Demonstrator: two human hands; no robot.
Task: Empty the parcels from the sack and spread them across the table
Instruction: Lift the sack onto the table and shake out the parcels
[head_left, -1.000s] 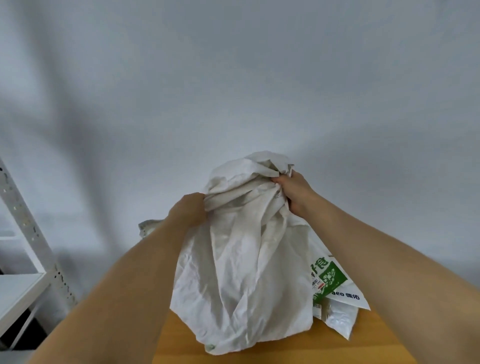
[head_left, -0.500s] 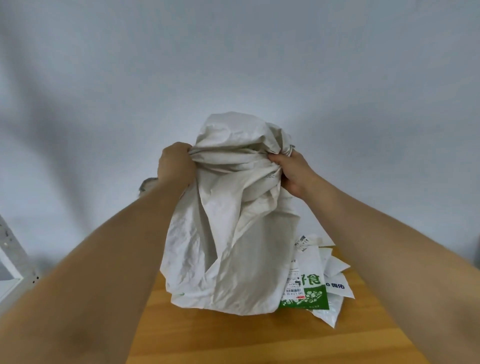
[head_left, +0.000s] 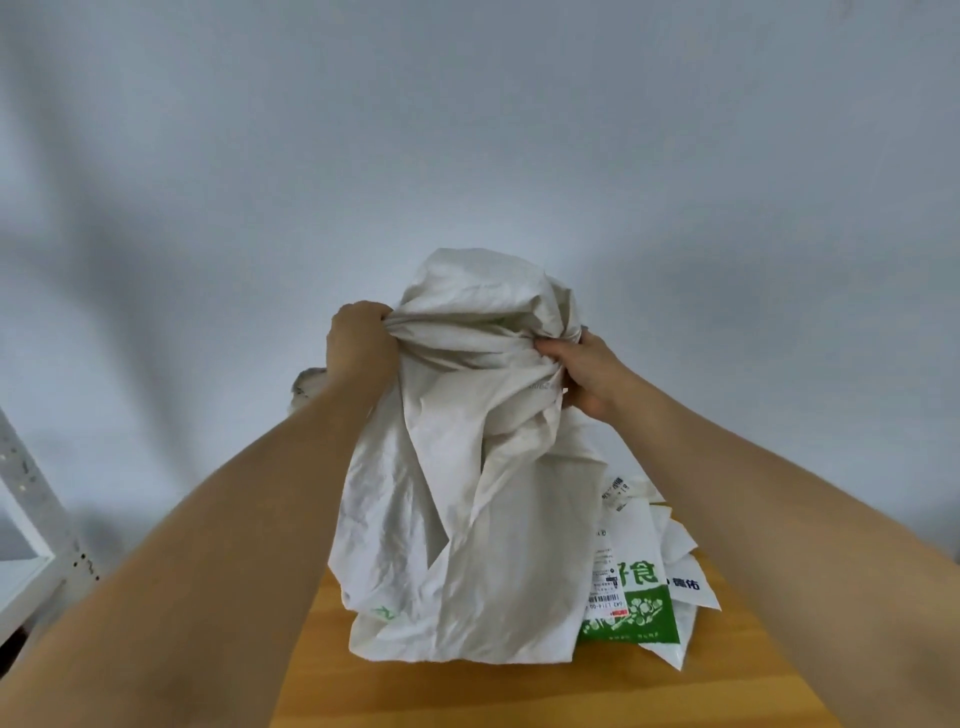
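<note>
Sack (head_left: 467, 493), soft crumpled off-white cloth, stands inverted at table centre; it appears limp and light, best gripped by its bunched upper end. Left hand (head_left: 358, 345), at 10 o'clock, and right hand (head_left: 582, 371), at 2 o'clock, each clench gathered fabric. Parcels (head_left: 636, 597), slick white-and-green mailers, spill at 4 o'clock onto the wooden table (head_left: 519, 696).

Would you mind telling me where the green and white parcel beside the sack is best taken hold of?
Probably by its free lower right corner, coming from the right. The green and white parcel lies flat on the table, its left edge tucked under the sack, which both hands grip higher up.
</note>
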